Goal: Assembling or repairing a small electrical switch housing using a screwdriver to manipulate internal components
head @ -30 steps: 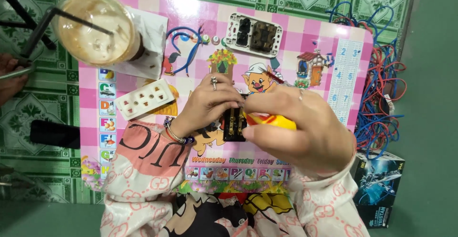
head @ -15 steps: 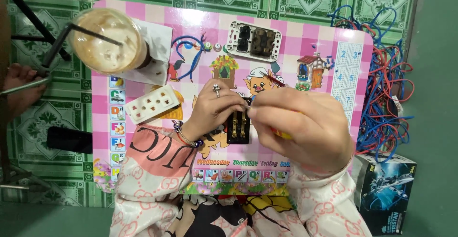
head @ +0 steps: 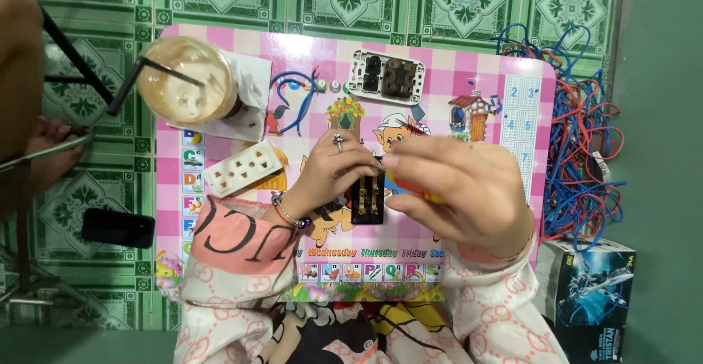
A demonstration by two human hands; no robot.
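My left hand, with a ring and a bead bracelet, grips a small black electrical part with brass contacts over the pink cartoon-printed table. My right hand is closed on a tool with a yellow and orange handle, its tip hidden at the top of the black part. A white socket faceplate lies left of my left hand. A white switch frame with dark modules lies at the table's far side.
An iced coffee cup with a straw stands on a napkin at the table's far left. Tangled red and blue wires pile up on the right, above a printed box. A black phone lies on the green floor tiles; another person's hand shows left.
The view has drifted, so everything sits lower and further right in frame. Both hands stay on the black part, and the yellow handle is now more hidden by my right hand.
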